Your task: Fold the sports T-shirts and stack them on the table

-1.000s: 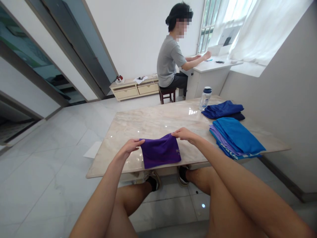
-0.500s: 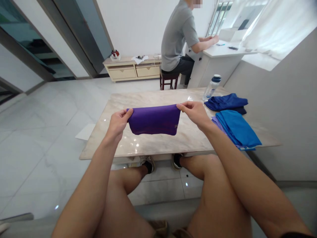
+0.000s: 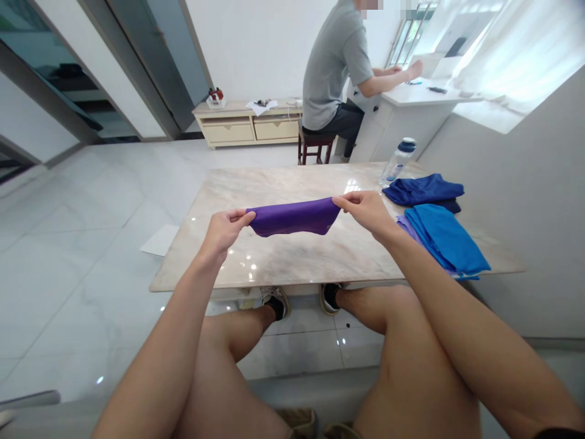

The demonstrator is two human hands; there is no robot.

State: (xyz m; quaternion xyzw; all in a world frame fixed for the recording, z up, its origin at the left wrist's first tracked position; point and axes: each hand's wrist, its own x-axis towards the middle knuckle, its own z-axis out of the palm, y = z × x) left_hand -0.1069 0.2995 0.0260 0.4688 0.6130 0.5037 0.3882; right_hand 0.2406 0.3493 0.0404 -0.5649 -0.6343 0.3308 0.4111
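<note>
A purple cloth (image 3: pixel 295 218), smooth and slightly shiny, is stretched between my two hands above the table (image 3: pixel 274 265). My left hand (image 3: pixel 225 231) pinches its upper left corner between thumb and fingers. At the upper right corner, my right hand (image 3: pixel 363 209) grips it the same way. The cloth's lower edge hangs free and wavy. To the right of my right hand lie a folded dark blue cloth (image 3: pixel 425 189) and a folded bright blue cloth (image 3: pixel 450 238), with a lilac cloth (image 3: pixel 408 227) peeking out beneath the bright blue one.
A clear water bottle (image 3: pixel 398 161) with a dark blue cap stands at the table's back right. Beyond it, a person (image 3: pixel 333 67) in a grey shirt sits on a stool at a white desk (image 3: pixel 411 96). A low cabinet (image 3: pixel 228 131) runs along the far wall.
The purple cloth shows less of its face and looks shorter, its lower edge tilted away. Both hands have shifted slightly right in view. The seated person's hand has lifted above the desk.
</note>
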